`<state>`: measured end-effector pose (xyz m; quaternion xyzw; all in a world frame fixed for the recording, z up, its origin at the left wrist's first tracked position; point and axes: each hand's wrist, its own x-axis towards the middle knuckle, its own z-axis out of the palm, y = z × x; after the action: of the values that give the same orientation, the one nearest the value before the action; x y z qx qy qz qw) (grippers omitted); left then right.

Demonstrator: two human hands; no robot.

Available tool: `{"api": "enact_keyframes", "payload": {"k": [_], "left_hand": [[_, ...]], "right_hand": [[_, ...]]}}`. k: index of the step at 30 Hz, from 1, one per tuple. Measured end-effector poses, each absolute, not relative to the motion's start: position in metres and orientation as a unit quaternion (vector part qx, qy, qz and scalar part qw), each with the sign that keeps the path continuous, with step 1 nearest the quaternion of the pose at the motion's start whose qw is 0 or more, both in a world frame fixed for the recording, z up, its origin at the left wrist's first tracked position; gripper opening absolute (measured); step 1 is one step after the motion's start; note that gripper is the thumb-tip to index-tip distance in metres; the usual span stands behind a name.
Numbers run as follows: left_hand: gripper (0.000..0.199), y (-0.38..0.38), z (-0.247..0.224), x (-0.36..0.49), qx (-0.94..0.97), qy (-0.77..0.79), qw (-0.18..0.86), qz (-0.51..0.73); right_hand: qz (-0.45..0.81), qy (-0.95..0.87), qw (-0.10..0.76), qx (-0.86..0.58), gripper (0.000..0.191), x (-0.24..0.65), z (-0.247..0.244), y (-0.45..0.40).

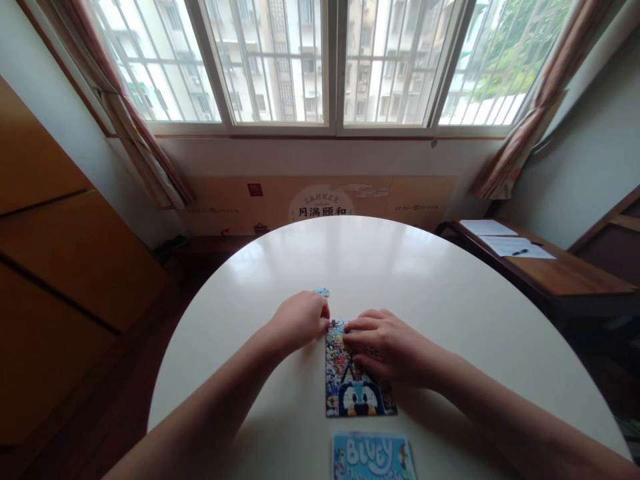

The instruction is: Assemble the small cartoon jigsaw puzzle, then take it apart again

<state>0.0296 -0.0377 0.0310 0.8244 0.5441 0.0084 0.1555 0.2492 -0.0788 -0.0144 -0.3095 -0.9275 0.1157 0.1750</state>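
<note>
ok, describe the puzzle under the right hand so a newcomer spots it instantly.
On the round white table by the window, find the right hand. It rests on a rectangular puzzle. Unlike the light-blue BLUEY item below it in view, it's busily multicoloured, with a big blue dog face at its lower end.

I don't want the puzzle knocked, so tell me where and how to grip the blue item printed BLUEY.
Probably best to pinch the blue item by its left edge, coming in from the left: that edge is straight, with bare tabletop beside it, whereas the far edge faces the puzzle. It lies flat, print up; its thickness is hard to tell.
</note>
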Motion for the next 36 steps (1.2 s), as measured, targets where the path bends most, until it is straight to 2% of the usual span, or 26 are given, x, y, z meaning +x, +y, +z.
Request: {"api": "enact_keyframes", "payload": {"k": [5, 11, 17, 26, 32, 36], "left_hand": [[0.015, -0.031, 0.028, 0.021, 0.825, 0.518, 0.222, 0.036], [0.027, -0.015, 0.033, 0.002, 0.785, 0.537, 0.296, 0.09], [0.03, 0.003, 0.029, -0.02, 0.744, 0.611, 0.26, 0.075], [0.03, 0.011, 0.011, -0.014, 0.739, 0.602, 0.279, 0.115], [0.022, 0.012, 0.007, -0.007, 0.738, 0.62, 0.225, 0.143], [0.023, 0.011, 0.01, -0.007, 0.748, 0.62, 0.149, 0.185]], "right_hand": [[0.12, -0.927, 0.175, -0.31, 0.027, 0.248, -0.015, -0.079], [0.123, -0.927, 0.18, -0.305, 0.027, 0.248, -0.015, -0.079], [0.127, -0.926, 0.178, -0.308, 0.026, 0.249, -0.015, -0.08], [0.127, -0.927, 0.175, -0.307, 0.028, 0.249, -0.014, -0.08], [0.122, -0.926, 0.178, -0.308, 0.027, 0.249, -0.012, -0.08], [0.118, -0.928, 0.177, -0.307, 0.028, 0.248, -0.012, -0.08]]}}
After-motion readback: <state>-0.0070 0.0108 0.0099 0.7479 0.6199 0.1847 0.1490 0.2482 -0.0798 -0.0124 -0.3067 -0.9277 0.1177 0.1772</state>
